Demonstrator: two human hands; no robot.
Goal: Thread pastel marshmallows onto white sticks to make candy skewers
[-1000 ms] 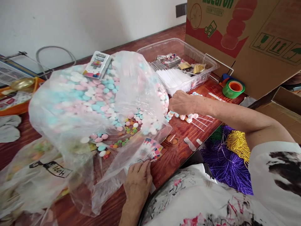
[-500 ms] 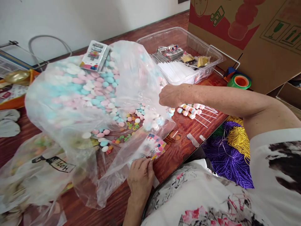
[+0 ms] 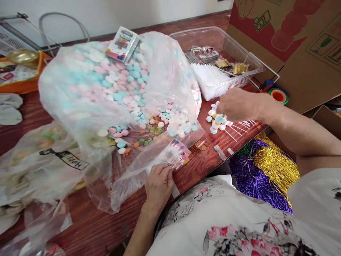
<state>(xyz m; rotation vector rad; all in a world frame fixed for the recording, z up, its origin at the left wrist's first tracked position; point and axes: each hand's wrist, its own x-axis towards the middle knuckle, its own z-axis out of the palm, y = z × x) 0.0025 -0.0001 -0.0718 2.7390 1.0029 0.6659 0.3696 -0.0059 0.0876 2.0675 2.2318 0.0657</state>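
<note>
My left hand (image 3: 160, 181) rests near the table's front edge, thumb and fingers pinched on the lower end of a small clear plastic bag with a colourful print (image 3: 178, 153). My right hand (image 3: 236, 104) hangs closed over candy skewers (image 3: 218, 122), its fingertips hidden; what it holds, if anything, I cannot make out. The skewers carry pink, white, blue and orange candies, and their white sticks point toward the table edge. Left of them lies a large translucent bag (image 3: 87, 81) filled with pastel candies, with loose ring-shaped candies (image 3: 153, 131) at its mouth.
A clear plastic tub (image 3: 255, 67) at the back holds white sticks (image 3: 210, 76) and packets. A cardboard box (image 3: 298, 81) and tape rolls (image 3: 278, 95) stand at right. Purple and gold bead strands (image 3: 266, 170) lie below the edge. A printed packet stack (image 3: 123, 43) tops the large bag.
My right hand has moved right, from the large bag's edge to above the candy skewers. My left hand keeps its pinch on the printed bag. The camera view has shifted somewhat.
</note>
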